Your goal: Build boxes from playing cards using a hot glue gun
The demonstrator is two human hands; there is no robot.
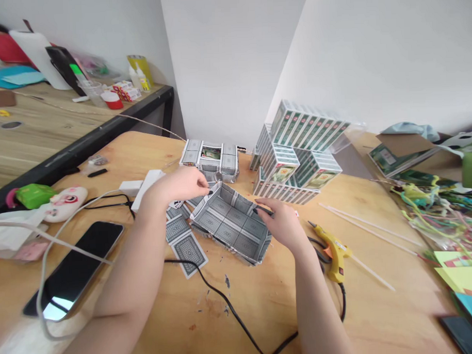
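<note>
An open box made of glued playing cards [232,226] lies on the wooden table [264,310] in the middle. My left hand [184,185] pinches the box's far left rim near a corner. On the right rim, my right hand [281,222] has its fingers closed over the wall. Loose playing cards [184,241] lie flat just left of the box. A yellow glue gun [333,248] rests on the table right of my right hand, its black cord [225,301] looping toward me.
A second card box [211,160] and a big stacked card structure [297,154] stand behind. A phone [78,265], white cable, charger and pink toy are at left. Glue sticks [362,232] and paper scraps lie right. Another cluttered desk stands far left.
</note>
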